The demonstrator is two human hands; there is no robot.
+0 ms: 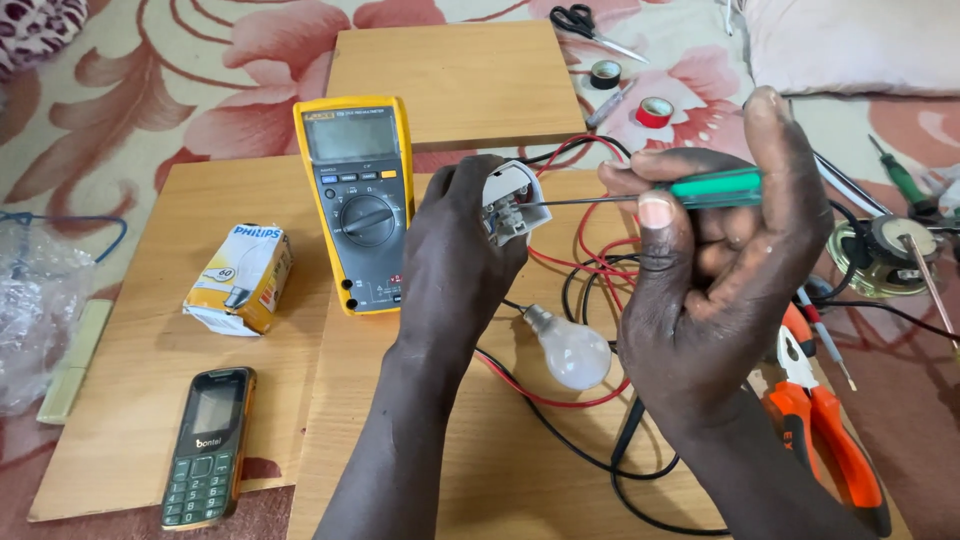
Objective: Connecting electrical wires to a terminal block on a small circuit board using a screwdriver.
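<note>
Hands: your left hand (460,250) is closed round a small white plug (512,202); your right hand (722,270) is clamped on a green-handled screwdriver (640,195).
L grip: fingers wrap the plug from behind, w/ its opened side turned toward the right hand, above the wooden board (470,450).
R grip: thumb (655,225) under the handle, index finger arched over the top, other fingers curled in.
Screwdriver axis: near horizontal across the view, handle at the right, thin metal shaft running left.
Tip: points left and meets the plug's open face (can't tell exactly which screw or terminal it sits on).
Plug position: centre of view, just right of the yellow multimeter (360,200), held up off the board.
Wires: red and black leads (590,255) loop between the two hands and trail down over the board.
Bulb: a frosted light bulb (570,350) lies on the board below the hands, between your forearms.
Left side: a yellow bulb carton (240,280) and a dark keypad phone (208,445) rest on a second board, well apart from the hands.
Right side: orange-handled pliers (825,430) lie just beside your right wrist; another screwdriver w/ a green handle (905,180) sits further out.
Top: scissors (590,28), a black tape roll (605,73) and a red tape roll (655,111) lie on the floral cloth (200,90) beyond the boards.
</note>
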